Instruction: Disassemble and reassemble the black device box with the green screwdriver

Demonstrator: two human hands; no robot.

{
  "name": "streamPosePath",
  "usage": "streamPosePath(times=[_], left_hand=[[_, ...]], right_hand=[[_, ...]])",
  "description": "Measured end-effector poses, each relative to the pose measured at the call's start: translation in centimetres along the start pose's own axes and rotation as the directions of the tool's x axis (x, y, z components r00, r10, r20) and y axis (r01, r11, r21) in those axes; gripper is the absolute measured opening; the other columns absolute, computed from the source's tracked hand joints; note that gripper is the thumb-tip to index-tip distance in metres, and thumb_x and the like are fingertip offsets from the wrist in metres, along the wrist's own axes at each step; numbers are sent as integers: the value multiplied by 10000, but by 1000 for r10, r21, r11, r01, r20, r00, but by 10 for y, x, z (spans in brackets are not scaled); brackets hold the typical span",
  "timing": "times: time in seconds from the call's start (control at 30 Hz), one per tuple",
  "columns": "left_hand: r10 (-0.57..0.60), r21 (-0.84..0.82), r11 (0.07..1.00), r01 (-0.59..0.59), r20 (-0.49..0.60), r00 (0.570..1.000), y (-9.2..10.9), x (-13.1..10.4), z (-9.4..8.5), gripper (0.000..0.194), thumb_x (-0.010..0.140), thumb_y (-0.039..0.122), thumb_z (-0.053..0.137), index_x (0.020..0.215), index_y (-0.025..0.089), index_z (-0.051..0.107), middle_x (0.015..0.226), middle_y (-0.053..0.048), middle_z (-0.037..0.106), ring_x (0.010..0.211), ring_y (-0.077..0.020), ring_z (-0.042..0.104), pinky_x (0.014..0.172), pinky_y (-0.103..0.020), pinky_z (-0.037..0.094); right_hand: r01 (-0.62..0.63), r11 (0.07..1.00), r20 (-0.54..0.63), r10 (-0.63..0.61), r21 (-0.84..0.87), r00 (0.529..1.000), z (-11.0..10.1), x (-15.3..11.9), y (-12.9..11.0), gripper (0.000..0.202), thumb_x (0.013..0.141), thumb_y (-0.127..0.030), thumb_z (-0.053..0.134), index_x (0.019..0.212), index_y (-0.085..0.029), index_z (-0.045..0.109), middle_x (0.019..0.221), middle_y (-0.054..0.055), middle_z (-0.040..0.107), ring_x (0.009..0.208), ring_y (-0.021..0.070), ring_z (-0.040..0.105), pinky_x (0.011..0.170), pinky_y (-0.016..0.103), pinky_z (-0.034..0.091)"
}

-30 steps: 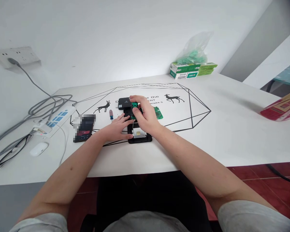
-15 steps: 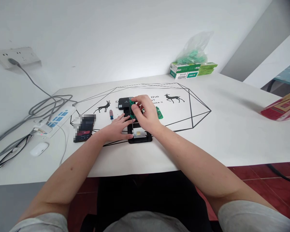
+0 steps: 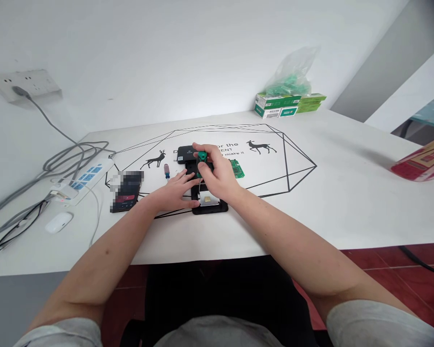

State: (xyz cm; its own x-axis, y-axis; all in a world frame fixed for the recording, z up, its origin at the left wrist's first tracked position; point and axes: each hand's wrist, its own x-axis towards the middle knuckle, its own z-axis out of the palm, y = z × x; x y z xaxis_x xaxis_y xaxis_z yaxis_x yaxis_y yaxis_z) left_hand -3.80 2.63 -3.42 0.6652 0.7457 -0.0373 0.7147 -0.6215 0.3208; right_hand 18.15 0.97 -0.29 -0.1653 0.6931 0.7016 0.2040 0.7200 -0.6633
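Over the black casing (image 3: 210,209), the right hand (image 3: 219,173) arches with its wrist raised, its forearm slanting up from the near right of that casing. Its thumb and fingers are closed around the handle of a green screwdriver (image 3: 202,157), thumb on the near side and fingers curling over from the far side. The handle stands nearly upright, and the thin shaft runs down toward the casing beside the left end of its silver plate (image 3: 214,198); whether the tip sits in a screw is too small to tell. At the casing's left edge, the left hand (image 3: 173,193) lies palm down, its fingers spread and stretched forward, closed around nothing; the thumb reaches across to the casing near the silver plate, and the index finger points toward its far part. The left forearm comes in from the near left of the casing. Beyond the casing lies a black cover (image 3: 185,153), beyond and right of it a green circuit board (image 3: 237,168), and to its left, past the left fingers, a second screwdriver (image 3: 167,170).
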Motion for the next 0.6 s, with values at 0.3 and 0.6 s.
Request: streamPosePath(times=[0.3,0.6], left_hand=[[-53,8,999,53,95,994,8,-2,-6,934,959,816,600,1731,356,346,1814,-91,294,1712,-436,29,1353,-659,183],[35,-1,999,-35,37,999,5,0,-6,875,959,769,634,1704,380,390,1808,-58,307,1694,-430,117,1350,-631,206]], right_hand=[[221,962,-97,-239,-162,966,1,4,12,470,1005,-88,376,1258,-291,715,1064,82,571,1055,235,633,939,479,590],[-7,1000,-48,6,-25,999,0,4,-1,322,938,-410,736,1204,-275,614,1177,78,763,997,255,714,865,460,609]])
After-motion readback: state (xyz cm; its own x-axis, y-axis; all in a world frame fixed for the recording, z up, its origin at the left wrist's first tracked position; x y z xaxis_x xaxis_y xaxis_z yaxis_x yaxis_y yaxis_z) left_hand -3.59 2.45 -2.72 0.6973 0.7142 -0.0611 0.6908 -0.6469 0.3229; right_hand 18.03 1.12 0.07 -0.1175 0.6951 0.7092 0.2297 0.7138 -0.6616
